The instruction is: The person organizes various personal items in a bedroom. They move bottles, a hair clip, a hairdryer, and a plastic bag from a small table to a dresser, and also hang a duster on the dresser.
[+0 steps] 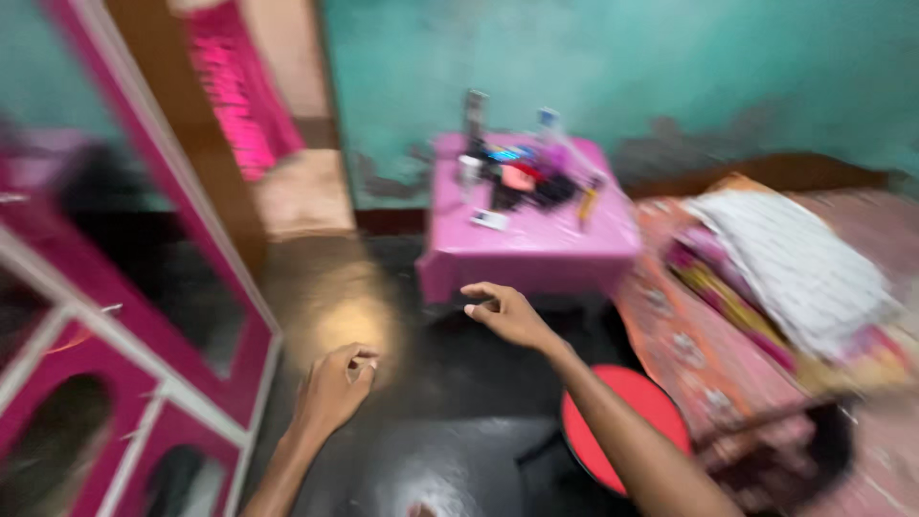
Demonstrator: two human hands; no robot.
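The right hand (507,314) reaches forward over the dark floor (450,383), palm down, its fingers loosely curled and partly spread; it grips nothing. It hangs just short of the near edge of a small pink table (536,249), the thing closest to it, which stands against the far teal wall (593,67). On the tabletop sits a blurred clutter of small items (522,172): upright bottles, dark lumps, a flat white piece near the front; what each one is cannot be told through the motion blur.

The left hand (335,388) is lower and nearer, to the left of the right one and apart from it. Its fingers are drawn in toward the thumb in a loose fist, and nothing shows inside it. It hovers above the floor beside a glossy yellowish patch of reflected light.

Under the right forearm lies a round red stool (632,402). To the right runs a bed (728,354) with a pinkish patterned cover, carrying a stack of folded cloth (795,258), white on top and coloured below. At the far left stands a magenta cabinet (115,364) with white-trimmed panels and arched cut-outs. Beyond it a brown doorframe (182,115) rises, with bright pink cloth (235,86) hanging by it.
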